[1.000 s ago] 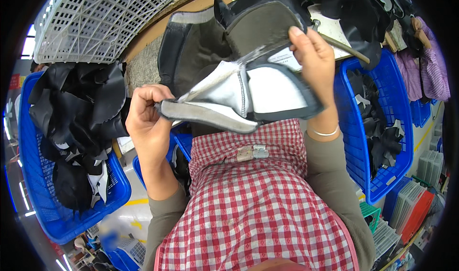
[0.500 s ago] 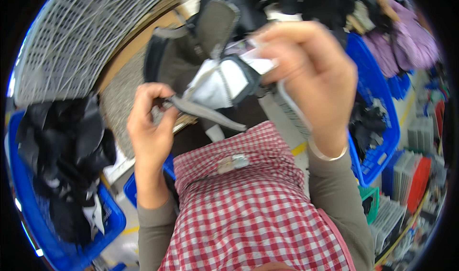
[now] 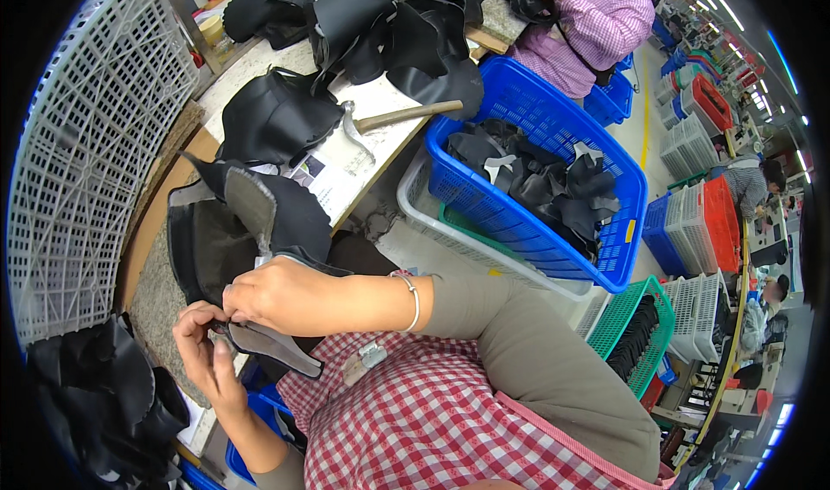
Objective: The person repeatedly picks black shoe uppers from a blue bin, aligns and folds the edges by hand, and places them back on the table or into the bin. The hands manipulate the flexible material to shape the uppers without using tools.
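Note:
A black boot upper [image 3: 298, 218] with grey lining lies opened out before me at the bench's near edge. My left hand [image 3: 207, 352] is closed on its near edge, thumb and fingers pinching beside a grey-lined strip [image 3: 272, 345] that hangs toward my apron. My right hand [image 3: 281, 295] reaches across from the right, its fingers closed at the same spot and touching the left fingertips. The back of the right hand hides what exactly lies between its fingers. Beyond the upper, a hammer [image 3: 411, 115] with a wooden handle rests on the bench.
More black boot uppers [image 3: 350, 19] are heaped on the white bench top [image 3: 341, 183]. A blue basket [image 3: 627, 231] of dark pieces stands to the right, a grey crate [image 3: 95, 187] at the left. Dark leather pieces [image 3: 95, 404] pile up lower left. A co-worker in a purple checked shirt [image 3: 605, 19] sits beyond.
My right hand, raised and apart on the right with a small white piece at its fingers, has come left and down to meet my left hand. The view has swung to the right.

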Tool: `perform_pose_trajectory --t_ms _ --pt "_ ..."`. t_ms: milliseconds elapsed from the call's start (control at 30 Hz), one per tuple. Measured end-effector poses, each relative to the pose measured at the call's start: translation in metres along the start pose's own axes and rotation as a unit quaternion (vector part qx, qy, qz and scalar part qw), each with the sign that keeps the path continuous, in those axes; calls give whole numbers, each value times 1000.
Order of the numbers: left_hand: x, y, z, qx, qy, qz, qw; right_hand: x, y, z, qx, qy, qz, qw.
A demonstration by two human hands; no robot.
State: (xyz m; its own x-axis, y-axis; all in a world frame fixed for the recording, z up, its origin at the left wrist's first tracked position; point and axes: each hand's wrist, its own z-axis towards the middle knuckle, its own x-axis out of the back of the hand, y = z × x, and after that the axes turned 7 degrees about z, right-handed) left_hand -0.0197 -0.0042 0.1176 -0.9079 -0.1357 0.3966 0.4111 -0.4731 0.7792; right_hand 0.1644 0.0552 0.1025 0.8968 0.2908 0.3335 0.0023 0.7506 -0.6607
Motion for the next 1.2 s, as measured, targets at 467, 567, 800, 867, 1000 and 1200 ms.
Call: perform_pose_trajectory --t_ms 467,567,800,867,1000,1200 --pt "-1 17 -34 120 67 283 949 -44 8 -10 18 47 11 999" --pt "4 15 -34 299 84 12 951 -48 7 -11 -33 52 28 998" --pt "32 12 -32 241 37 -107 964 -55 24 -17 133 48 -21 990" --pt "35 12 -31 123 98 81 984 -54 27 -22 118 31 -11 992" --pt "22 3 -37 103 -106 213 966 -52 33 -29 93 -35 0 995" --pt "21 2 -43 1 -45 312 949 -21 50 -18 -88 -228 -49 968"
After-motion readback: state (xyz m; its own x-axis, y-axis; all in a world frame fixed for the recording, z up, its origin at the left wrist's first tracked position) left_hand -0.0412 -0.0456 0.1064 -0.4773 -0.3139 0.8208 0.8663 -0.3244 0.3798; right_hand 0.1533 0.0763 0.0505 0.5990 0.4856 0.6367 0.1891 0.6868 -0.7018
